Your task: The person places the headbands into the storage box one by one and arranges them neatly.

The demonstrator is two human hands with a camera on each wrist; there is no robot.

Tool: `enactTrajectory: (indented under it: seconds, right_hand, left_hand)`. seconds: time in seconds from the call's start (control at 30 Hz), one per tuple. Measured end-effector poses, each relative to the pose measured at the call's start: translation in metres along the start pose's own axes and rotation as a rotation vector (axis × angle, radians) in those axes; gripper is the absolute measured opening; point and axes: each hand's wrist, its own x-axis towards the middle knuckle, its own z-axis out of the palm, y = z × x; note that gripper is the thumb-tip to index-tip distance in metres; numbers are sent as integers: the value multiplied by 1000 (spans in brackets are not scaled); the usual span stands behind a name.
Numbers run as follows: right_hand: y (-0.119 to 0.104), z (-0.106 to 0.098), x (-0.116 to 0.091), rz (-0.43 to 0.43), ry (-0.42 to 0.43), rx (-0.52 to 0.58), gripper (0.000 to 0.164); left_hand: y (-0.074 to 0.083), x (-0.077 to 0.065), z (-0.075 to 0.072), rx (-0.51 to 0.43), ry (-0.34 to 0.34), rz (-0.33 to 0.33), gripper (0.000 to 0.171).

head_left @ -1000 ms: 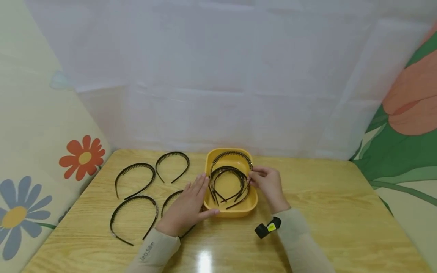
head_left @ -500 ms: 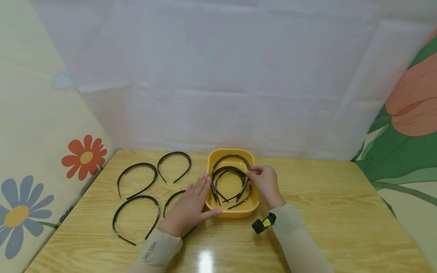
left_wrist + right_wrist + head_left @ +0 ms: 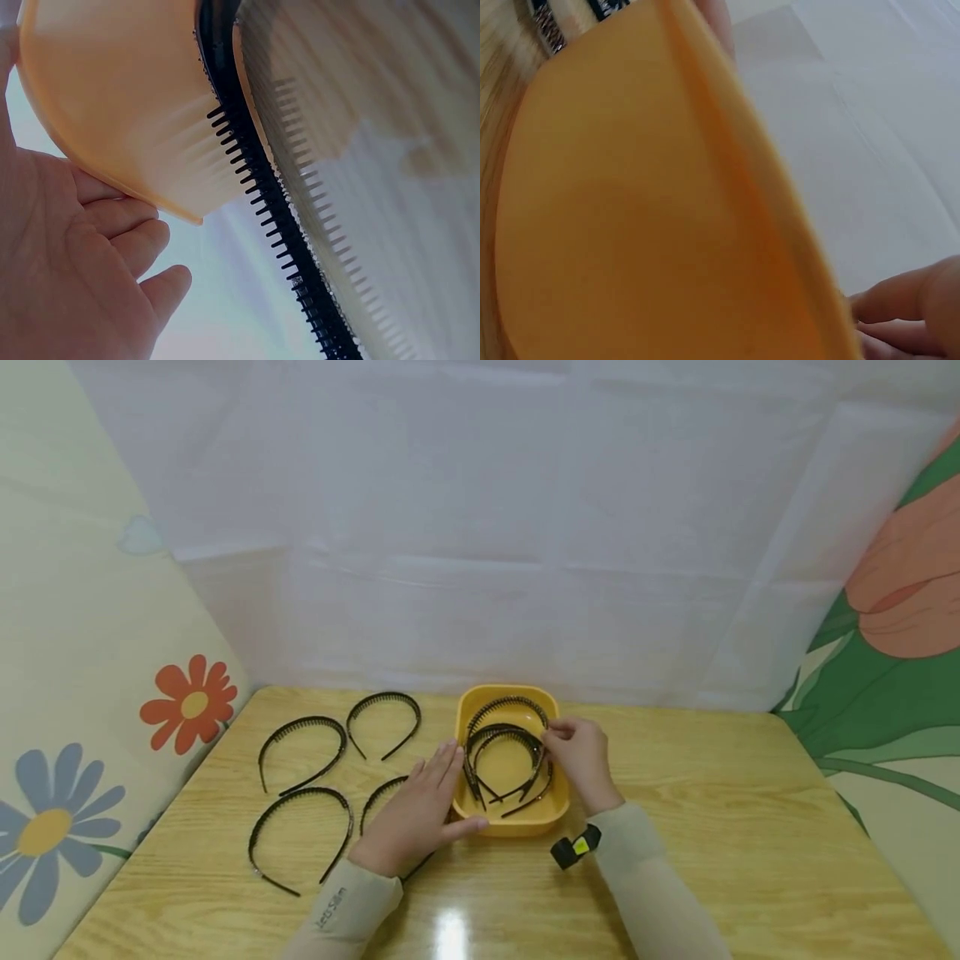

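Note:
A yellow plastic tub (image 3: 512, 829) holds several black toothed headbands (image 3: 504, 732), overlapping inside it. My right hand (image 3: 585, 764) is at the tub's right rim, its thumb and fingertips pinching the side of a headband (image 3: 508, 700) whose arch lies at the far end. In the right wrist view the tub's wall hides that headband. My left hand (image 3: 412, 818) rests against the tub's left rim with fingers extended and thumb along the near edge. In the left wrist view its fingers touch the outside of the tub, and a headband (image 3: 262, 187) with fine teeth stretches past.
Left of the tub, headbands lie on the wooden table (image 3: 712, 827): one at the back (image 3: 384, 697), one at the far left (image 3: 302, 722), one nearer (image 3: 252, 843). Another headband (image 3: 378, 793) is partly under my left hand. A white sheet (image 3: 480, 552) hangs behind.
My right hand has shifted slightly left over the tub's rim, and the pinched headband sits a little further in. My left hand stays against the tub; the view has shifted slightly.

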Motion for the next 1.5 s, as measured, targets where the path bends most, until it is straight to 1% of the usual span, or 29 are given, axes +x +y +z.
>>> enactTrajectory:
  seconds: [0.2,0.37,0.63,0.87,0.97,1.1,1.3,1.4,1.5]
  right_hand:
    - [3,1,-2,-118,42,-182,23]
    - [2,1,-3,-180,23,-261,22]
    - [1,-4,-9,-240,-19,-308,23]
    - [5,-9,-17,-348,-66,-262,21]
    - [7,-11,-19,-384,-58,-267,18]
    - [9,-13,-19,-449,-25,-280,16]
    - [15,-17,-17,-541,8,-290,18]
    - [18,-19,-17,-552,7,-318,21]
    - [20,-21,-18,-515,-13,-367,23]
  left_hand:
    - [0,0,-1,0,-1,2,107]
    - [0,1,-2,4,-2,2,106]
    - [4,0,-4,-30,-11,-11,106]
    - [3,-1,-4,-21,-6,-9,107]
    - [2,-1,-3,-23,-4,-7,107]
    - [2,0,-3,-28,-7,-9,107]
    - [2,-2,-3,-26,-10,-10,107]
    - [2,-3,-3,-24,-10,-13,107]
    - [2,-3,-4,-24,-10,-15,107]
